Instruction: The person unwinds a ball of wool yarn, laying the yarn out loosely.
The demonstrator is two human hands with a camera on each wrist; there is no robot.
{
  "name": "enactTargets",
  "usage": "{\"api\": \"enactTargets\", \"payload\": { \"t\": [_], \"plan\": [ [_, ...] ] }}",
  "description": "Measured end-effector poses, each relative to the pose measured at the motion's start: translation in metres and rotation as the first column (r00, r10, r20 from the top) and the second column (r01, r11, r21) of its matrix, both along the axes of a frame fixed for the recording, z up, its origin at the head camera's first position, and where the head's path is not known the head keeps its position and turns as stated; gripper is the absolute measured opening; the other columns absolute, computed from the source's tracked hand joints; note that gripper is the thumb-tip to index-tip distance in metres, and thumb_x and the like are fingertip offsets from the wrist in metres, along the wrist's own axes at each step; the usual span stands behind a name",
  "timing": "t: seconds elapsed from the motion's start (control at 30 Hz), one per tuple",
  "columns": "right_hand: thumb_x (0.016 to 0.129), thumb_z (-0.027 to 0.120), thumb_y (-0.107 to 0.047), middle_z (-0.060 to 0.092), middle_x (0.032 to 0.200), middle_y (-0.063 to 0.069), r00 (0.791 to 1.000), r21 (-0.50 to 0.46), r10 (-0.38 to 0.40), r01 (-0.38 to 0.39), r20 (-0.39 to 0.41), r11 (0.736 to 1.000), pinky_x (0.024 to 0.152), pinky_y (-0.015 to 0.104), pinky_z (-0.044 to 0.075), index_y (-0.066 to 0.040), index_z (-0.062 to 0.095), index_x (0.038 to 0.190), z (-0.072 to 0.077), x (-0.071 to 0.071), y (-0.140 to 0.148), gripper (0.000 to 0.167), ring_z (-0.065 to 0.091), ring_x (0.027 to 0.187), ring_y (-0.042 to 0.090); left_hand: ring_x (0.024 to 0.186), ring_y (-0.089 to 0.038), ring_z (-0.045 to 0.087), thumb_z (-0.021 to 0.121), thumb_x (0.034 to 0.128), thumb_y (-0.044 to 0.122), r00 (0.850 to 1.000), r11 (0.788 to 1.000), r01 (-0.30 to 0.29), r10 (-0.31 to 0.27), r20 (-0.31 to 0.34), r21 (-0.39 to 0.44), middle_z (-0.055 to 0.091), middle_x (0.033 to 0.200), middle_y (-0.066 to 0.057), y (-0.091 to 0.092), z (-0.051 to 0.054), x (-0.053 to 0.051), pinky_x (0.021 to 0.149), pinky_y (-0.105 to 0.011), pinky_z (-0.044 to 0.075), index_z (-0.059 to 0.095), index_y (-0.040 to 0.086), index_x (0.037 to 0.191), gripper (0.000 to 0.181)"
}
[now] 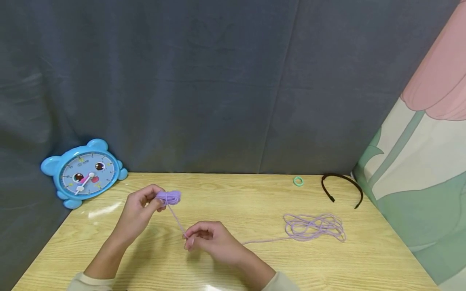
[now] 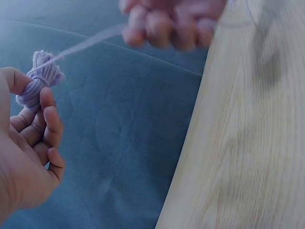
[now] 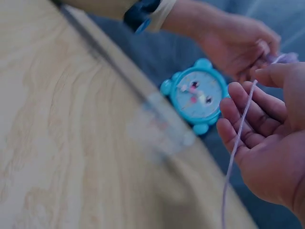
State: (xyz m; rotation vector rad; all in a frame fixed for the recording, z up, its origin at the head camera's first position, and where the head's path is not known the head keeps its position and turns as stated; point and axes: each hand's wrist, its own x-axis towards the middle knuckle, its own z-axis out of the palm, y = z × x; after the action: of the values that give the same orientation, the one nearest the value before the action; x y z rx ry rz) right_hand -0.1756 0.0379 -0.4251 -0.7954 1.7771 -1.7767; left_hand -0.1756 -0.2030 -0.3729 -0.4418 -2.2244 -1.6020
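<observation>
A small bundle of purple yarn, with a strand wrapped about its middle, is pinched between the thumb and fingers of my left hand. From the bundle a taut strand slants down to my right hand, whose thumb and forefinger pinch it. In the right wrist view the yarn strand crosses the palm and hangs below the hand. On the table it runs right to a loose, looped heap of purple yarn. The left wrist view shows the wrapped bundle at the fingertips.
A blue animal-shaped clock leans at the table's back left. At the back right lie a small green ring and a black headband. A dark curtain hangs behind the wooden table, and a flowered cloth borders its right side.
</observation>
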Motion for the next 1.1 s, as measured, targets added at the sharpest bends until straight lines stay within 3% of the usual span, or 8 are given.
{"api": "enactTargets", "payload": {
  "t": [0.17, 0.37, 0.43, 0.73, 1.1],
  "plan": [
    [0.104, 0.061, -0.017, 0.064, 0.103, 0.034, 0.999, -0.016, 0.005, -0.006, -0.047, 1.000, 0.088, 0.028, 0.060, 0.006, 0.068, 0.118, 0.020, 0.006, 0.020, 0.027, 0.065, 0.087, 0.006, 0.069, -0.009, 0.060, 0.054, 0.0926, -0.012, 1.000, 1.000, -0.008, 0.008, 0.001, 0.000, 0.063, 0.077, 0.008, -0.001, 0.001, 0.000, 0.065, -0.021, 0.053, 0.065, -0.006, 0.092, 0.013],
    [0.104, 0.061, -0.013, 0.067, 0.091, -0.002, 0.983, -0.027, -0.083, 0.080, -0.163, 0.996, 0.078, 0.021, 0.056, 0.007, 0.069, 0.113, 0.037, 0.000, 0.052, 0.024, 0.060, 0.079, 0.003, 0.069, -0.009, 0.060, 0.055, 0.0930, -0.011, 1.000, 1.000, -0.015, 0.015, 0.014, 0.001, 0.064, 0.078, 0.007, -0.001, 0.003, 0.001, 0.066, -0.021, 0.053, 0.065, -0.006, 0.093, 0.011],
    [0.104, 0.061, -0.014, 0.066, 0.089, -0.005, 0.974, -0.025, -0.127, 0.124, -0.186, 0.992, 0.076, 0.021, 0.054, 0.008, 0.069, 0.112, 0.042, -0.003, 0.061, 0.024, 0.059, 0.078, 0.003, 0.069, -0.009, 0.060, 0.055, 0.0933, -0.011, 1.000, 1.000, -0.013, 0.013, 0.011, 0.001, 0.064, 0.078, 0.007, -0.001, 0.004, 0.001, 0.066, -0.021, 0.054, 0.065, -0.006, 0.093, 0.011],
    [0.106, 0.059, -0.020, 0.061, 0.084, -0.004, 0.932, -0.003, -0.263, 0.271, -0.250, 0.963, 0.073, 0.027, 0.053, -0.001, 0.071, 0.112, 0.051, -0.012, 0.091, 0.023, 0.055, 0.077, 0.008, 0.069, -0.008, 0.060, 0.055, 0.0937, -0.010, 1.000, 1.000, -0.004, 0.003, -0.009, -0.026, 0.063, 0.077, 0.009, -0.003, 0.004, 0.001, 0.064, -0.021, 0.053, 0.066, -0.005, 0.093, 0.012],
    [0.106, 0.058, -0.018, 0.057, 0.080, -0.005, 0.890, -0.043, -0.360, 0.363, -0.280, 0.931, 0.073, 0.028, 0.051, 0.002, 0.069, 0.111, 0.051, -0.020, 0.115, 0.023, 0.051, 0.076, 0.009, 0.068, -0.008, 0.060, 0.056, 0.0923, -0.010, 1.000, 0.999, -0.028, 0.028, -0.012, -0.034, 0.063, 0.076, 0.009, -0.004, 0.003, 0.001, 0.064, -0.021, 0.052, 0.066, -0.004, 0.093, 0.012]
  ]
}}
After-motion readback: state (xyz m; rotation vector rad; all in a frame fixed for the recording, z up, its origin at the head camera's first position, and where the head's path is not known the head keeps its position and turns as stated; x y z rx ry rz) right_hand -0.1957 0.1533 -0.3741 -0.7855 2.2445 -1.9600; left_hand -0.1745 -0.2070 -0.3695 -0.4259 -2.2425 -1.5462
